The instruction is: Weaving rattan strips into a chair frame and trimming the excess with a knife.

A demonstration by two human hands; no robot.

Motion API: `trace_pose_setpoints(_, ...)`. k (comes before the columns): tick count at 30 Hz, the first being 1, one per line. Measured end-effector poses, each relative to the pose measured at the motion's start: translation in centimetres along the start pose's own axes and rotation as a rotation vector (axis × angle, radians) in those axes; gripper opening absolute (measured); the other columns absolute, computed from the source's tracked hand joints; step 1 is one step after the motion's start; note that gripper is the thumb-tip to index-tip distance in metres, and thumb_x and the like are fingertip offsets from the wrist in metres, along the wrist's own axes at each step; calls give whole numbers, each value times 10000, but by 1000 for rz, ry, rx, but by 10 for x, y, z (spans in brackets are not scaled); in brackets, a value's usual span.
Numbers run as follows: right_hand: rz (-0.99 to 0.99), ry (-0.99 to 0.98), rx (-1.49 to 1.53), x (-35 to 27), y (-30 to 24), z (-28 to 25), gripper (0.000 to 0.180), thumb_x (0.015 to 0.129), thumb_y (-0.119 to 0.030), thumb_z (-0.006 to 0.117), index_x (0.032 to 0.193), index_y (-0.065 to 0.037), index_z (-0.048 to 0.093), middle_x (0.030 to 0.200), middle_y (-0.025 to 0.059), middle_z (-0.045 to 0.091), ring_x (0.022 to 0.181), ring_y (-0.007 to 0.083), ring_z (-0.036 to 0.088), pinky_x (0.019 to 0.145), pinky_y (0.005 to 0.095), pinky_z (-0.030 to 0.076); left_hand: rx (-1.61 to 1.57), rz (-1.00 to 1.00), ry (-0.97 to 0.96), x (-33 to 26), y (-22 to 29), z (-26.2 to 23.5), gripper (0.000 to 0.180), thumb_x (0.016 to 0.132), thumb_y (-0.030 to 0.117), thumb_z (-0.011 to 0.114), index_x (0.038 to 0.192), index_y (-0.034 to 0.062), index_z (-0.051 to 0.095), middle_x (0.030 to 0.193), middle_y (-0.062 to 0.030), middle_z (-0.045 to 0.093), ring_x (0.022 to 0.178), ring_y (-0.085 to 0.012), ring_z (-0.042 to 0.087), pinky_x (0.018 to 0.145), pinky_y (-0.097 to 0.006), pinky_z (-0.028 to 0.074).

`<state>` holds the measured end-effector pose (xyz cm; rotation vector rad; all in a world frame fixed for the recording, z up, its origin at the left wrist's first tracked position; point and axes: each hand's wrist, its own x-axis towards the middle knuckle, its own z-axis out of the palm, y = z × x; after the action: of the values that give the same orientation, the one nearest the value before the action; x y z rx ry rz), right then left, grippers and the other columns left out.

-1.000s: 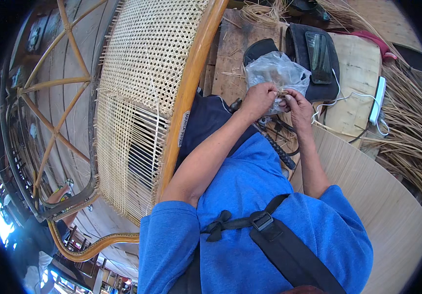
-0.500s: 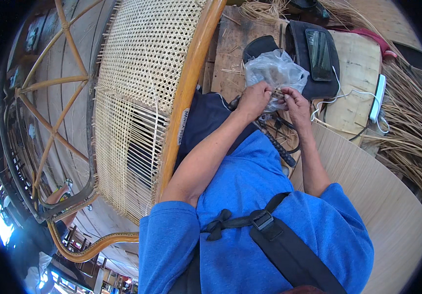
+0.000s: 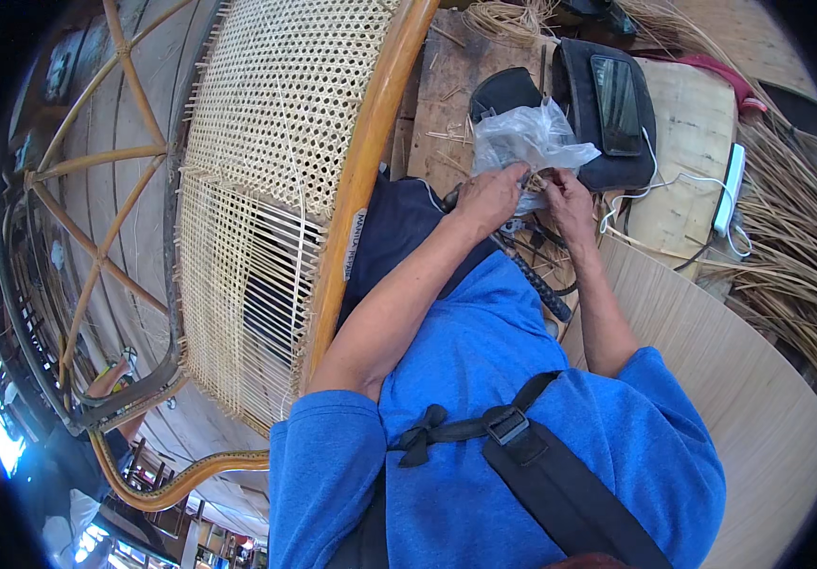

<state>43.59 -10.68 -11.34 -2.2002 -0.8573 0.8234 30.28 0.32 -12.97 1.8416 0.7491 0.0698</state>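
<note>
A crumpled clear plastic bag (image 3: pixel 532 133) lies just beyond my hands and partly beneath them. My left hand (image 3: pixel 490 197) is closed at the bag's near edge, knuckles up, its fingertips against a small brown, shredded-looking clump (image 3: pixel 535 181). From the other side my right hand (image 3: pixel 571 202) pinches the same clump between thumb and fingers. What the clump is made of is too small to tell. Left of my arms stands a chair frame (image 3: pixel 371 142) with a partly woven cane panel (image 3: pixel 285 104); its lower part has only parallel strands with gaps.
A phone (image 3: pixel 616 104) rests on a black pouch (image 3: pixel 570 71), beside a white power bank (image 3: pixel 731 190) with a cable. Bundled cane strips (image 3: pixel 788 237) lie at the far right. A curved wooden board (image 3: pixel 702 360) is by my right arm. Another person's leg (image 3: pixel 110 379) shows at far left.
Both hands have shifted slightly, and the brown clump shows more clearly between them. My right fingers have curled in more. The bag's top has changed shape.
</note>
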Motion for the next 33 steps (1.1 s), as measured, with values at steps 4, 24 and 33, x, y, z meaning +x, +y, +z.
trace_pose_setpoints(4,-12,-4,-22,3,9,4,240,840,-134,570,1048,-23,611,920,130,662,840,204,639,755,308,474,7,25,-86,3,-5,1,351,856,130,401,1178,172,535,953,-244,623,913,-423,594,791,-509,464)
trace_pose_setpoints(24,135,40,-214,1,-7,8,245,812,-197,568,971,-25,640,921,192,637,874,335,616,777,379,465,96,-98,-235,-7,12,-15,448,842,130,422,1288,175,432,996,-273,601,938,-446,576,817,-514,454)
trace_pose_setpoints(33,-241,118,-232,-3,-16,8,275,784,-65,589,1054,-25,564,1016,165,574,968,341,554,829,396,444,57,-88,-199,-9,9,-14,438,843,131,417,1278,177,434,993,-271,601,930,-441,580,807,-511,452)
